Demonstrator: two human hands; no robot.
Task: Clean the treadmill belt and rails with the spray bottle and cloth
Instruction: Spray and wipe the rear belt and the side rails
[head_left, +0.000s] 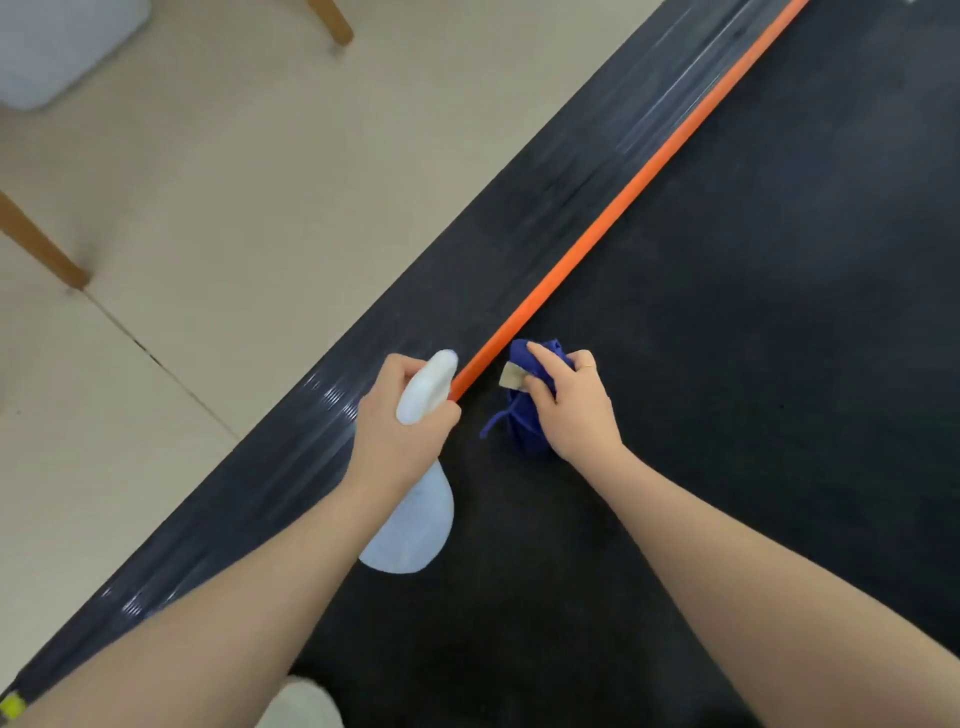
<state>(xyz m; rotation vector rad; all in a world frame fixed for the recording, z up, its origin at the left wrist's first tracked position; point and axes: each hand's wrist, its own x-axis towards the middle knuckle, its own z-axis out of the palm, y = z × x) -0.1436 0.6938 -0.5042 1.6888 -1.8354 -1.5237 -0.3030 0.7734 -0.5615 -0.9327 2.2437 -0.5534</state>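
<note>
Spraying and wiping along the orange strip at the treadmill belt's edge.

The left hand (402, 415) grips the spray bottle (415, 467), its nozzle ahead of the knuckles, over the orange strip (597, 228). The right hand (571, 405), just beside it, clutches the blue cloth (524, 415) against the belt (727, 364). Overspray could likely wet the floor (260, 182) beyond the left hand. The cloth's pale tag is unreadable.

Left hand (402, 431) grips spray bottle (423, 387); right hand (574, 408) presses blue cloth (524, 415) on belt (727, 364) beside orange strip (613, 213).

White spray bottle (423, 389), blue cloth (524, 426), orange stripe (623, 202), black belt (779, 364)
</note>
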